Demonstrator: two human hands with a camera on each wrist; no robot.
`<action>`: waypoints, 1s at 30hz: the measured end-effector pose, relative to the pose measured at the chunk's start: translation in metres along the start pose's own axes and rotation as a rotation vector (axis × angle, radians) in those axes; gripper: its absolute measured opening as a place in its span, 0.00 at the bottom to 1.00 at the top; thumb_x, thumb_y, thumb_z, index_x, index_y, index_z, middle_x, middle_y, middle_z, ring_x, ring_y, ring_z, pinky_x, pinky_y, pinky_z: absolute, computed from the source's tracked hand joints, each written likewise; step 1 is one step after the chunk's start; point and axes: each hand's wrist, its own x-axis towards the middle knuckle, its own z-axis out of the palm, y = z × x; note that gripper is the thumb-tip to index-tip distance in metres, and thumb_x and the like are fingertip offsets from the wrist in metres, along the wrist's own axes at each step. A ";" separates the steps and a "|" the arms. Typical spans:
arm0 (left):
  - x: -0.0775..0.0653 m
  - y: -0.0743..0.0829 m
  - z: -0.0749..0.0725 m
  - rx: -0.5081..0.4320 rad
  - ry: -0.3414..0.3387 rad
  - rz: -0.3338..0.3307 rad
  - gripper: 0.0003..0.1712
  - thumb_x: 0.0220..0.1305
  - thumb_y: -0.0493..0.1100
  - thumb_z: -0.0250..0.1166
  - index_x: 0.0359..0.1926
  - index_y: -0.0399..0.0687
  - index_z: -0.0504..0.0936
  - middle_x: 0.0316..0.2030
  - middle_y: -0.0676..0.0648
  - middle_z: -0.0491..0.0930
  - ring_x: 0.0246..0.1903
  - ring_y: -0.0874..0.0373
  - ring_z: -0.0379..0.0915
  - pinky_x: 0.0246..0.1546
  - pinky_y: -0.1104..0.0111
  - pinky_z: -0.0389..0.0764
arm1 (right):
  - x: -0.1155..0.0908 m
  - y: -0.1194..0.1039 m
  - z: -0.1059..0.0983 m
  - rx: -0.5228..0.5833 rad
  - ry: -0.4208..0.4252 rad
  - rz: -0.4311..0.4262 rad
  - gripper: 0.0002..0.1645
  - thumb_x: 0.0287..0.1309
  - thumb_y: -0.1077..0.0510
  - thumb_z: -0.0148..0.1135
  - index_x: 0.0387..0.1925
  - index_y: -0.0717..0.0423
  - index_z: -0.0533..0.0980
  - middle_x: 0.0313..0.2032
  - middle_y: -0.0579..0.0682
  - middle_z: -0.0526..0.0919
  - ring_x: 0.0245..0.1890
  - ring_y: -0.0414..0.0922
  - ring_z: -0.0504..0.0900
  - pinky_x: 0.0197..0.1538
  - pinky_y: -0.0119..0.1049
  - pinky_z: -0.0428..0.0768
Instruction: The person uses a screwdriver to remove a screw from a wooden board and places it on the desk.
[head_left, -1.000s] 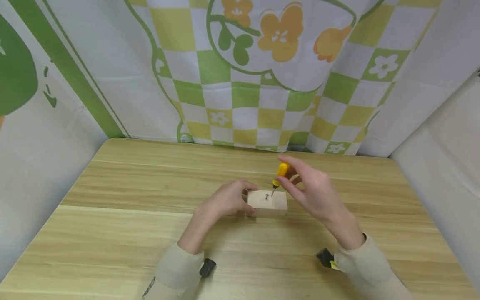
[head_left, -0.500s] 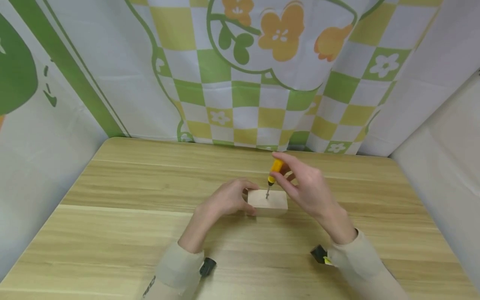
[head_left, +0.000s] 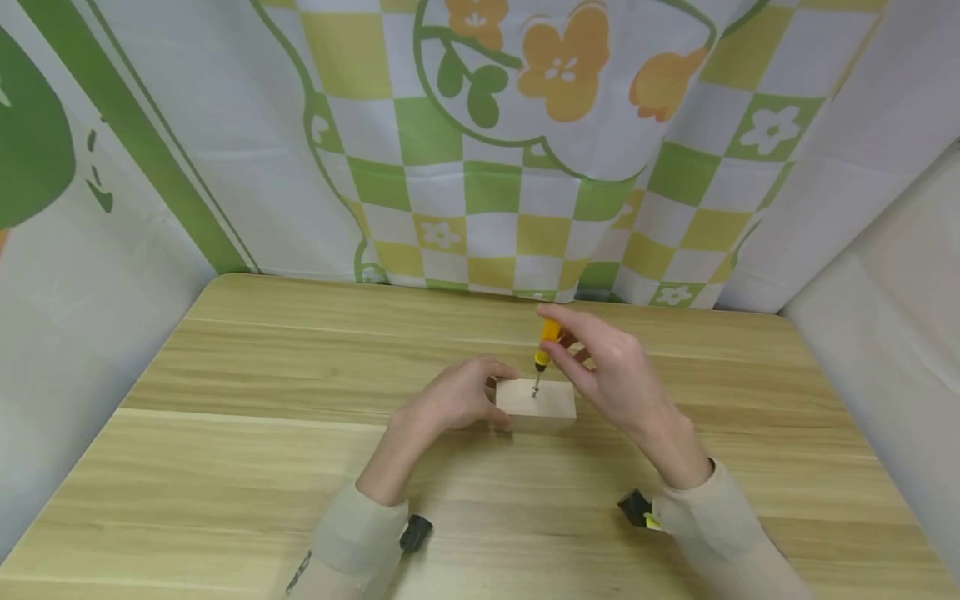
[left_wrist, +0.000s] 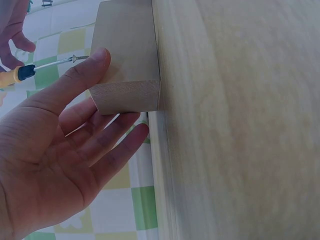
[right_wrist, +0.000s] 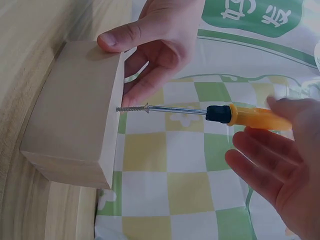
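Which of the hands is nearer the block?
Left. The left hand grips the block at its left end; the right hand is apart from it, up and to the right, holding the screwdriver.

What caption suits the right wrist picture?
Right hand holds yellow screwdriver to screw; left hand grips wooden block.

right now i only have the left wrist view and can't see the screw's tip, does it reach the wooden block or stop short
Observer: It reaches it: in the right wrist view the screw meets the upper face of the block.
Operator: ok and what's gripping the screwdriver past my left edge
Observer: The right hand; the head view shows it pinching the yellow handle between its thumb and a finger.
Operator: last one, the block's far end face is hidden from me, is a hand on it
Observer: No, the right wrist view shows that end face bare.
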 end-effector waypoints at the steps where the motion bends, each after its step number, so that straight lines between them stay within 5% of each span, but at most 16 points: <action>1: 0.000 0.000 0.000 0.002 0.000 -0.001 0.34 0.46 0.42 0.80 0.58 0.50 0.82 0.55 0.51 0.81 0.53 0.54 0.78 0.54 0.60 0.79 | 0.000 0.000 0.000 0.013 0.007 0.011 0.29 0.54 0.63 0.73 0.59 0.56 0.77 0.36 0.50 0.86 0.33 0.41 0.86 0.32 0.29 0.84; 10: 0.001 0.001 0.000 0.002 0.007 -0.001 0.35 0.45 0.43 0.81 0.58 0.50 0.82 0.56 0.51 0.81 0.53 0.54 0.78 0.55 0.60 0.78 | 0.003 -0.002 0.007 0.086 0.110 0.033 0.25 0.53 0.67 0.72 0.55 0.60 0.79 0.36 0.53 0.86 0.32 0.44 0.86 0.30 0.31 0.85; 20: 0.001 0.001 0.000 0.000 0.011 -0.003 0.36 0.44 0.42 0.81 0.59 0.50 0.82 0.56 0.51 0.81 0.53 0.54 0.78 0.56 0.60 0.78 | 0.003 -0.004 0.013 0.111 0.130 0.032 0.24 0.52 0.71 0.69 0.53 0.62 0.77 0.31 0.51 0.85 0.29 0.44 0.86 0.30 0.31 0.85; 30: 0.001 0.002 0.000 0.008 0.007 -0.003 0.35 0.45 0.43 0.81 0.58 0.51 0.82 0.56 0.51 0.81 0.54 0.53 0.78 0.56 0.60 0.78 | 0.006 -0.009 0.014 0.099 0.116 0.031 0.22 0.52 0.72 0.65 0.51 0.63 0.77 0.38 0.54 0.89 0.27 0.43 0.87 0.30 0.29 0.85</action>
